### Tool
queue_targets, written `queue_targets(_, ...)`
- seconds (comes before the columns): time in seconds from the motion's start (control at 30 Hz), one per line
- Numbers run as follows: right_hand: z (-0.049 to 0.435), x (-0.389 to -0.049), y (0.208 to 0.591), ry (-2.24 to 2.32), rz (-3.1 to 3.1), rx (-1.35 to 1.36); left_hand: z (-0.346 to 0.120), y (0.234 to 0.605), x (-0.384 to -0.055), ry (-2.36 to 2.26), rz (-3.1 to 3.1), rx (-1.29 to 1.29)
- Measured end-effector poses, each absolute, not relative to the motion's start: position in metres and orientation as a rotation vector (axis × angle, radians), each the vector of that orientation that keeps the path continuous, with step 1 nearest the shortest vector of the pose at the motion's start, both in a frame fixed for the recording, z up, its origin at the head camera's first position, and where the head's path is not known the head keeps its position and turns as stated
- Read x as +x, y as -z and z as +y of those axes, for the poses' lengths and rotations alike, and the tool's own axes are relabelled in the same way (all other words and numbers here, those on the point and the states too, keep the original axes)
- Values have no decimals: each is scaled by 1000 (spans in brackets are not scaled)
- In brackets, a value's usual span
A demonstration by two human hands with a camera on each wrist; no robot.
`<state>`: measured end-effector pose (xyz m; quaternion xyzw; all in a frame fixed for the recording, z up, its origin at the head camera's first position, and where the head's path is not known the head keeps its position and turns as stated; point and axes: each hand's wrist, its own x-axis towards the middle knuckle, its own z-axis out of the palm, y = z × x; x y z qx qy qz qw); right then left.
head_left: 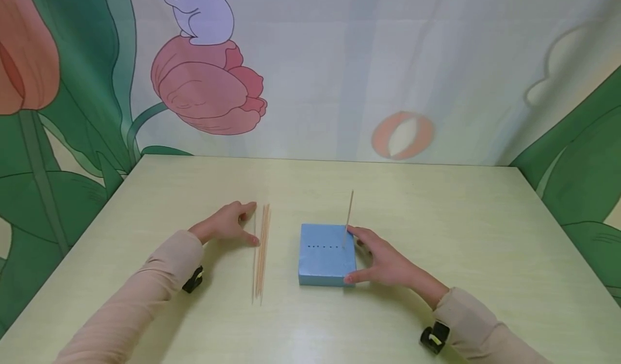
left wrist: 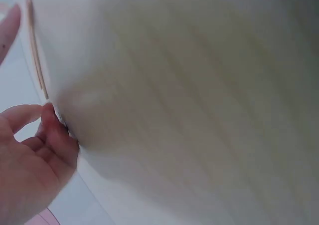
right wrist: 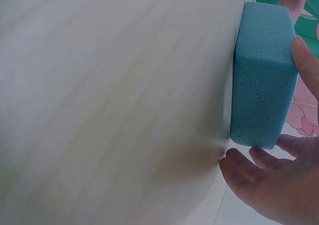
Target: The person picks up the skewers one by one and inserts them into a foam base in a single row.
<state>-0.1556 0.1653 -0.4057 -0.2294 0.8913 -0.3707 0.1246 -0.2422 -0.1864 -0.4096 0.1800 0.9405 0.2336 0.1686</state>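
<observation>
- Two beige sleeves (head_left: 126, 299) nearest, a small black device (head_left: 435, 336) at each wrist.
- Thin wooden sticks (head_left: 263, 253) lie bunched on the worktop (head_left: 436, 207), left of the block, pointing away from the person; a lone stick (head_left: 253, 277) just beside them.
- Blue block (head_left: 322, 267) flat on the worktop, row of small dark holes (head_left: 324, 246) across its top.
- Right grip (head_left: 385, 259) holds the block's right side, thumb at near corner, forefinger at far corner. Judgement: light, even pressure should do, enough to stop sliding.
- Upright stick (head_left: 350, 207) stands in the block at the row's right end, tilted slightly. Forefinger close by, contact unclear; best not to nudge it.
- Left grip (head_left: 225, 224) at the sticks, thumb and forefinger parted, nothing visibly pinched. Judgement: take the lone stick only, squarely between fingertips, without rolling the bunch.
- Beyond the worktop: cloth backdrop (head_left: 310, 56), printed flowers.
</observation>
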Motion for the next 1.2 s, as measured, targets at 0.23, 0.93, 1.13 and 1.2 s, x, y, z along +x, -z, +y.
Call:
queue_targets(0.23,165,-155,405,1078,2591,-667,-195,414,-236,-396,2793,604)
queue_targets(0.93,166,-156,404,1083,2598,-691,-195,423,-233,-431,2847,714)
queue_targets(1.13,166,-156,406,1090,2597,-693,-193,424,-234,-477,2804,726)
queue_targets(1.2,166,-156,406,1087,2599,-693,-192,424,-235,-487,2794,724)
